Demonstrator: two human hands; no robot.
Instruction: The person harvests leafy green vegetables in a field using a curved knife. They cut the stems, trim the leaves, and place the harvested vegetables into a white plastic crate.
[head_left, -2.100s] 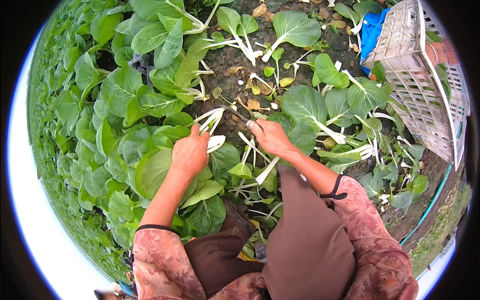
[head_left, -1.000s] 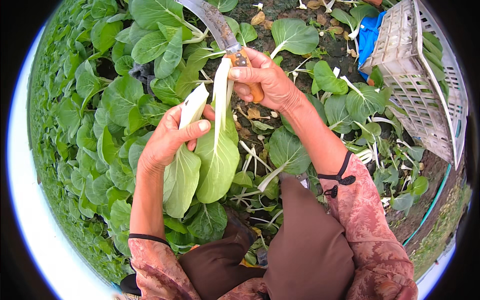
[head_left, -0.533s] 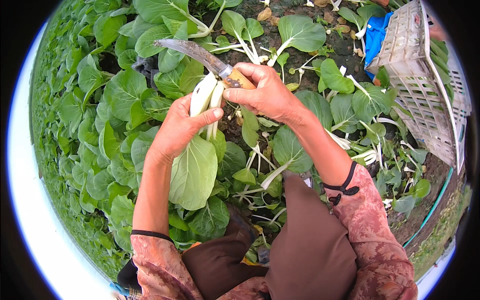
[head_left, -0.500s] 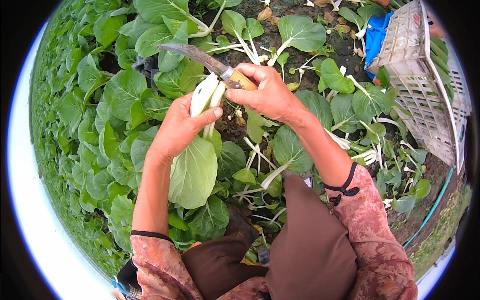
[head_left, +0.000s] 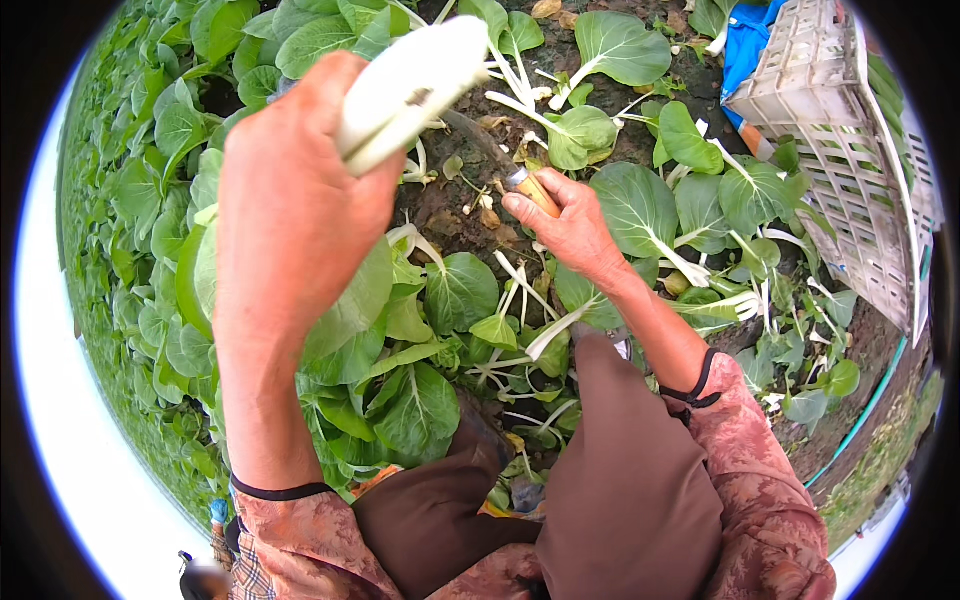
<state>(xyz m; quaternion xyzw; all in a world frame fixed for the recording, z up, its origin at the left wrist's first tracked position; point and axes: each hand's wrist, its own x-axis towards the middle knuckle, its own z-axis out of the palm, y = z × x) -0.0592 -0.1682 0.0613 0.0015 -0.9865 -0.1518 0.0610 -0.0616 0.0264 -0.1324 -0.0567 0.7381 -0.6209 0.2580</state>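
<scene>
My left hand (head_left: 295,190), raised close to the camera, is closed round the pale stalks of a cut leafy vegetable (head_left: 405,85), its white butt toward the upper right and showing a dark spot. My right hand (head_left: 565,225), lower and further right, grips the wooden handle of a knife (head_left: 535,192). The curved, dirty blade points to the upper left, and its far part is hidden behind the stalks. Around both hands lie green leaves with white stems on dark soil.
A white plastic crate (head_left: 810,120) with greens in it stands at the upper right, beside a blue cloth (head_left: 745,45). Dense plants (head_left: 165,250) cover the left. A green hose (head_left: 865,420) runs along the right. Part of another person (head_left: 205,570) shows at the bottom left.
My left hand has lifted the stalks up and toward the camera, separating from my right hand, which has dropped slightly and moved right with the knife.
</scene>
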